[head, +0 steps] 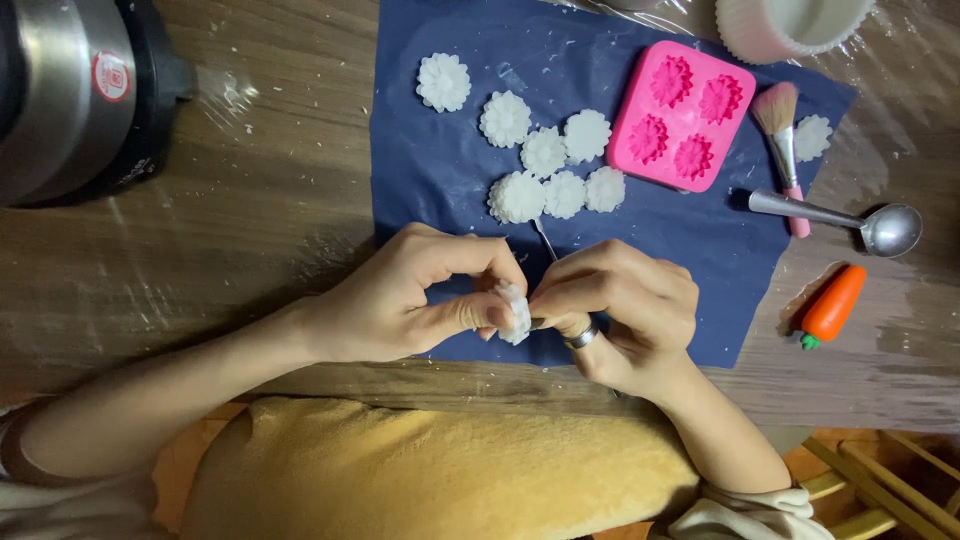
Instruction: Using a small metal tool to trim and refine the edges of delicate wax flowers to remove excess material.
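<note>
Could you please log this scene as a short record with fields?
Left hand: pinches a white flower piece
Right hand: holds a thin metal tool against the piece
Cloth: blue sheet on wooden table
Finished pieces: eight white flowers on the sheet
Mould: pink flower mould
Nearby: brush, metal spoon, orange carrot-shaped item

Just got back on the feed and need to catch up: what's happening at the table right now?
A person holds a small white flower-shaped piece between both hands: the left hand pinches it while the right hand works at it with a thin metal tool. On the dark blue sheet lie more white flower pieces beside a pink four-cavity mould. A brush, a metal spoon and an orange carrot-shaped thing lie to the right.
</note>
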